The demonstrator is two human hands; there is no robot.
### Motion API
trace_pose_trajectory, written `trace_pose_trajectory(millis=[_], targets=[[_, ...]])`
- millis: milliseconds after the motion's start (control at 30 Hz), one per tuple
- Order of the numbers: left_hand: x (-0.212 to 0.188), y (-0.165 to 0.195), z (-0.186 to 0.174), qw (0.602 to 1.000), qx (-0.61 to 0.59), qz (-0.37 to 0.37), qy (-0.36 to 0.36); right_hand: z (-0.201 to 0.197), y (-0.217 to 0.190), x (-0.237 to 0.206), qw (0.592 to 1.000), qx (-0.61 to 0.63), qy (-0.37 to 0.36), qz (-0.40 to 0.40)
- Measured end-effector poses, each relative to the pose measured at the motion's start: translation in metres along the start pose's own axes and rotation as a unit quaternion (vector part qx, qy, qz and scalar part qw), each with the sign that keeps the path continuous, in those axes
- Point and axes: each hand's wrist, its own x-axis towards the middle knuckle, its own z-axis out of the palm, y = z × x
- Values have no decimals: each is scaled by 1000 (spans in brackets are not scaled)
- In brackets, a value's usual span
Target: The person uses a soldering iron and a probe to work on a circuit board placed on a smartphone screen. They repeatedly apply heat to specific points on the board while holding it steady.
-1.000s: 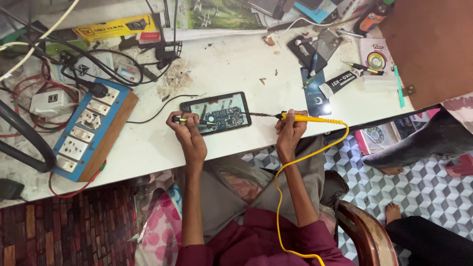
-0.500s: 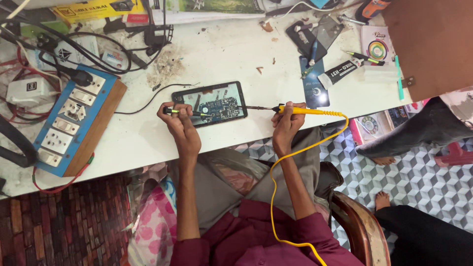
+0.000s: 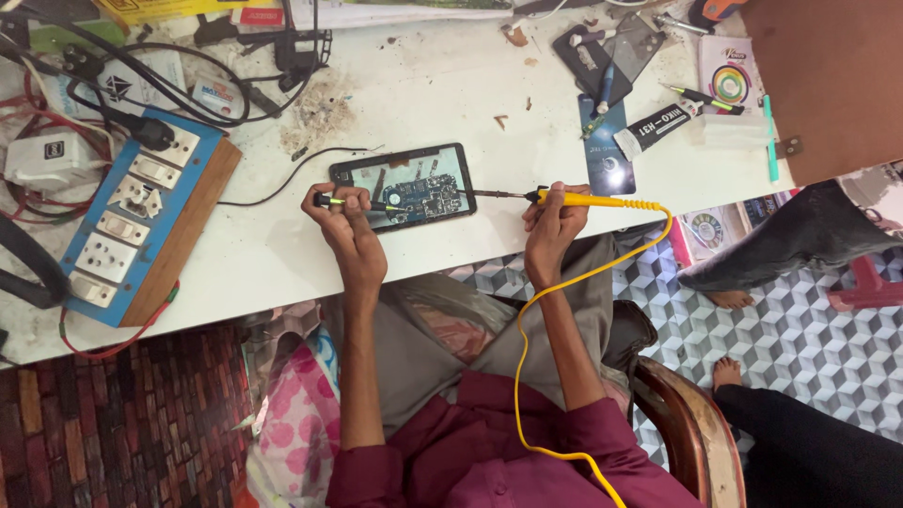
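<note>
An opened phone (image 3: 406, 186) lies on the white workbench (image 3: 451, 103), its blue circuit board showing. My left hand (image 3: 343, 214) pinches a thin green and black tool (image 3: 343, 201) whose tip rests on the board's left side. A yellow-handled soldering iron (image 3: 593, 199) is gripped by my right hand (image 3: 553, 214), and its dark tip touches the phone's right edge. The iron's yellow cord (image 3: 536, 376) loops down across my lap.
A blue switch and socket board (image 3: 132, 226) with plugged cables lies at the left. Phone parts, a glue tube (image 3: 658, 124) and a pen sit at the far right. Another person's leg and bare feet (image 3: 724, 299) are on the patterned floor to the right, beside a wooden chair arm (image 3: 691, 433).
The view has shifted, so the bench sits a little higher and further left in frame. Both hands stay at the phone holding the same tools.
</note>
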Motion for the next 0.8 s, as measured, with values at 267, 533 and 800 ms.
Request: trace_pose_trajectory(millis=[267,533,800], targets=[[0,2,-1,1000,15,2,-6,2,-3,3,1000,-1,-1,-12],[0,4,2,999,-17,-39,1,0,-3,0,999,17,-20,-32],[-2,1,2,999,-27,-30,4,-2,3,-3,999,33,-15,6]])
